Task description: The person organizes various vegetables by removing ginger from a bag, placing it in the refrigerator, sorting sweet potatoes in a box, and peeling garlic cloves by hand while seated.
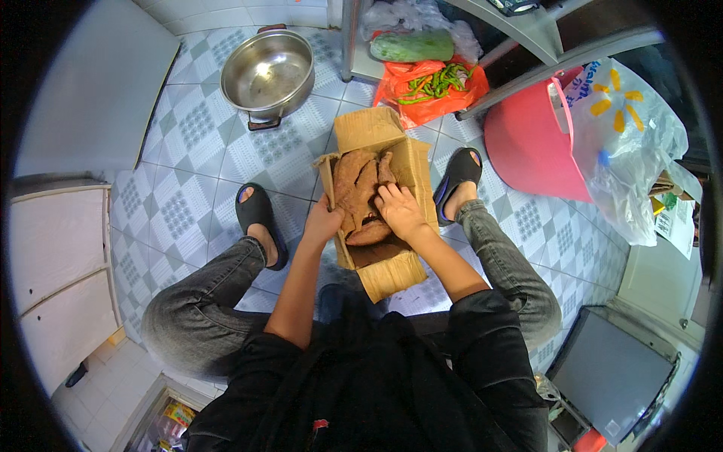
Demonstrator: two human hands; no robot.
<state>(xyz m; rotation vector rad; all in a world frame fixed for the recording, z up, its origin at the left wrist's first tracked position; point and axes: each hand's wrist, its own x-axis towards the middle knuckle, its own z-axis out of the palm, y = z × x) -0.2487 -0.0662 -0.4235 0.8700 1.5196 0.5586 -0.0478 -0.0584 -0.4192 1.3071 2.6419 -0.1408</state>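
Note:
An open cardboard box (pixel 392 279) stands on the floor between my feet, its end flaps folded outward. Large brown root vegetables (pixel 356 181), apparently sweet potatoes, lie inside. My left hand (pixel 325 220) grips the box's left wall, thumb on the inner side. Reaching in from the right, my right hand (pixel 401 209) has its fingers curled down among the roots. Its fingertips are partly hidden, so whether it holds one cannot be told. One smaller root (pixel 386 166) leans beside the right wall, just beyond those fingers.
A two-handled stainless steel pot (pixel 265 73) sits on the tiled floor (pixel 186 209), ahead and left. Near the metal rack (pixel 345 45) are a green gourd (pixel 412 46) and a red plastic bag (pixel 390 85) of chili peppers (pixel 438 85). A pink bucket (pixel 525 141) with plastic bags stands right.

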